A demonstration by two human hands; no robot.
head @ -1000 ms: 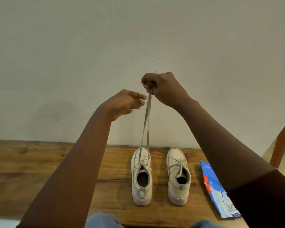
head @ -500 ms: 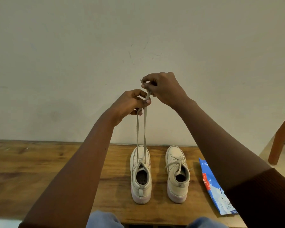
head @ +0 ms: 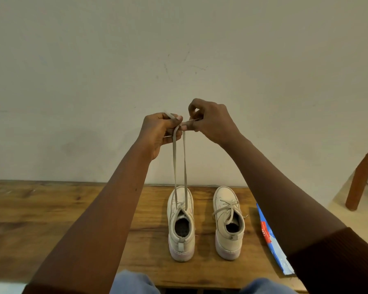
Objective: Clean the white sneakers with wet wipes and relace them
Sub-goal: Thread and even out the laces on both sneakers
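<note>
Two white sneakers stand side by side on the wooden table [head: 51, 219], heels toward me. From the left sneaker [head: 181, 225] both ends of its lace [head: 180, 166] run straight up. My left hand [head: 159, 132] grips one lace end high above the shoe. My right hand [head: 210, 119] pinches the other end close beside it, fingertips nearly touching the left hand. The right sneaker [head: 228, 223] has its lace tied in a bow.
A blue and white wet wipes pack [head: 272, 240] lies on the table right of the sneakers, partly behind my right arm. A wooden chair leg [head: 361, 179] stands at the far right. A plain wall rises behind the table.
My left hand rose to the lace ends and took hold of one. The two strands, held together by my right hand before, are now split between both hands.
</note>
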